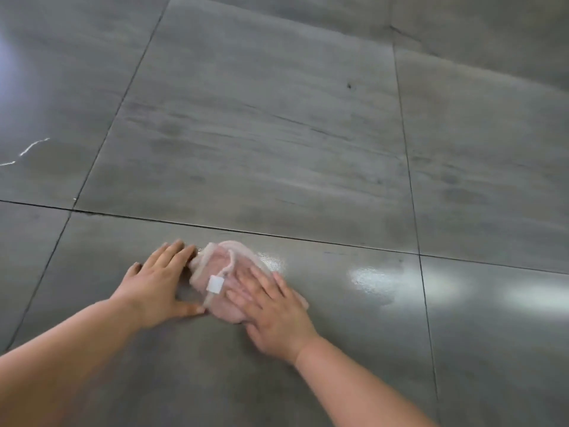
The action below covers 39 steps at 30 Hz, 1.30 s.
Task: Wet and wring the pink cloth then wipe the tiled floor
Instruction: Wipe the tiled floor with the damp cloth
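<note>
The pink cloth point(224, 269) lies bunched on the grey tiled floor point(261, 143), with a white label on its near side. My right hand point(271, 309) presses flat on the cloth's right half, fingers straight and spread. My left hand point(160, 285) lies flat on the tile just left of the cloth, its fingertips and thumb touching the cloth's edge. A wet, shiny streak point(378, 278) runs across the tile to the right of the cloth.
Large grey tiles with dark grout lines point(412, 192) fill the view. A thin white scratch mark point(30, 147) sits on the tile at far left. A small dark speck point(349, 85) lies on the far tile.
</note>
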Tool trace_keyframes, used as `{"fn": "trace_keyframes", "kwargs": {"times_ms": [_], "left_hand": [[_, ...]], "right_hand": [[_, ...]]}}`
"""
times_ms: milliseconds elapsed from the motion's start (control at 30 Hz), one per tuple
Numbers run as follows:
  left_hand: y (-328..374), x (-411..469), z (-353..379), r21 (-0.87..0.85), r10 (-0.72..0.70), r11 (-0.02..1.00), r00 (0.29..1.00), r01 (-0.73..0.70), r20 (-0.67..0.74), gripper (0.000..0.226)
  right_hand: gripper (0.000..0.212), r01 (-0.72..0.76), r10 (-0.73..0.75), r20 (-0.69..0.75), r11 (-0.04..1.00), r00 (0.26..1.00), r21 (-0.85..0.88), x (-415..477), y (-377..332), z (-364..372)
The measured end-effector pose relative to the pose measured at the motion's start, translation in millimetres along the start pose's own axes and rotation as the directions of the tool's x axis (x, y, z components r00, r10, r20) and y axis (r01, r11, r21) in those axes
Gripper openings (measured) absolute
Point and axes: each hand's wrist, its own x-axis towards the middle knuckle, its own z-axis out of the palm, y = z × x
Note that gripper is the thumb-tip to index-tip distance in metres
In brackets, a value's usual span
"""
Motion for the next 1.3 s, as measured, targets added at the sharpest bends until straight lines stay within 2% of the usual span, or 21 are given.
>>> {"fn": "trace_keyframes", "kwargs": {"times_ms": [67, 133, 233, 300, 367, 400, 433, 500, 600, 700, 767, 833, 900, 967, 1000, 1033, 1067, 1100, 1167, 1233, 1300], "left_hand": [[1, 0, 9, 0.105, -0.018, 0.994, 1.000, 0.015, 0.022, 0.115], [-4, -1, 18, 0.164, -0.028, 0.986, 0.999, 0.024, 0.020, 0.121], [-7, 3, 22, 0.108, -0.030, 0.994, 0.999, 0.027, 0.019, 0.123], [-6, 4, 23, 0.077, -0.030, 0.997, 0.999, 0.027, 0.028, 0.124], [-6, 4, 25, 0.051, -0.024, 0.998, 1.000, 0.024, 0.012, 0.125], [-6, 4, 25, 0.044, -0.023, 0.999, 1.000, 0.023, 0.002, 0.125], [-7, 4, 25, 0.039, -0.021, 0.999, 1.000, 0.022, -0.003, 0.125], [-7, 3, 24, 0.028, -0.019, 0.999, 1.000, 0.019, -0.003, 0.126], [-6, 1, 23, 0.044, -0.007, 0.999, 1.000, 0.008, -0.013, 0.125], [-7, 1, 18, 0.102, 0.001, 0.995, 1.000, 0.001, -0.015, 0.123], [-7, -2, 17, 0.102, 0.003, 0.995, 1.000, -0.002, -0.008, 0.120], [-7, -2, 17, 0.121, 0.013, 0.993, 1.000, -0.011, -0.021, 0.116], [-6, -3, 17, 0.135, 0.015, 0.991, 1.000, -0.012, -0.018, 0.114], [-5, -4, 16, 0.147, 0.014, 0.989, 1.000, -0.012, -0.015, 0.114], [-5, -3, 16, 0.153, 0.014, 0.988, 1.000, -0.012, -0.012, 0.114], [-5, -2, 15, 0.158, 0.016, 0.987, 1.000, -0.014, -0.010, 0.113], [-7, -2, 14, 0.160, 0.020, 0.987, 1.000, -0.019, -0.004, 0.112], [-9, -1, 12, 0.166, 0.029, 0.986, 1.000, -0.030, 0.006, 0.110], [-15, -2, 7, 0.207, 0.061, 0.976, 0.998, -0.065, 0.028, 0.106], [-25, -6, 1, 0.228, 0.090, 0.969, 0.996, -0.093, 0.023, 0.101], [-40, -17, -2, 0.236, 0.094, 0.967, 0.996, -0.092, 0.001, 0.099]], "right_hand": [[0.054, -0.165, 0.165, -0.015, 0.986, 0.986, 0.003, -26, 46, -3], [0.054, -0.471, 0.471, -0.063, 0.882, 0.880, 0.023, -65, 101, -10], [0.069, -0.858, 0.866, -0.055, 0.500, 0.497, 0.120, -122, 160, -33], [0.076, -0.959, 0.981, 0.010, 0.188, 0.195, 0.213, -127, 163, -42], [0.077, -0.965, 1.000, 0.022, 0.003, 0.009, 0.263, -104, 140, -39], [0.075, -0.957, 1.000, 0.015, 0.004, 0.008, 0.290, -86, 124, -32], [0.071, -0.952, 0.996, -0.026, 0.089, 0.086, 0.291, -69, 105, -24], [0.062, -0.863, 0.893, -0.140, 0.450, 0.429, 0.229, -37, 59, -5], [0.054, -0.437, 0.453, -0.134, 0.890, 0.882, 0.133, -14, 8, 1], [0.049, -0.100, 0.102, -0.037, 0.993, 0.994, 0.055, -24, 43, -3], [0.050, -0.233, 0.235, -0.060, 0.972, 0.970, 0.036, -52, 91, -6], [0.057, -0.577, 0.584, -0.091, 0.811, 0.807, 0.092, -87, 135, -18], [0.072, -0.865, 0.885, -0.101, 0.466, 0.455, 0.186, -112, 155, -33], [0.075, -0.954, 0.998, -0.013, 0.063, 0.062, 0.293, -114, 152, -38], [0.069, -0.947, 0.998, 0.030, -0.069, -0.062, 0.314, -104, 141, -40], [0.063, -0.941, 0.993, 0.055, -0.119, -0.107, 0.316, -89, 126, -38], [0.061, -0.944, 0.996, 0.067, -0.083, -0.065, 0.319, -76, 108, -33], [0.062, -0.952, 0.998, 0.025, 0.044, 0.054, 0.304, -64, 88, -25], [0.059, -0.838, 0.863, -0.142, 0.505, 0.485, 0.205, -48, 39, -3], [0.052, -0.496, 0.508, -0.141, 0.861, 0.850, 0.113, -39, -3, 5], [0.052, -0.084, 0.087, -0.040, 0.994, 0.995, 0.064, -35, -7, 5]]}}
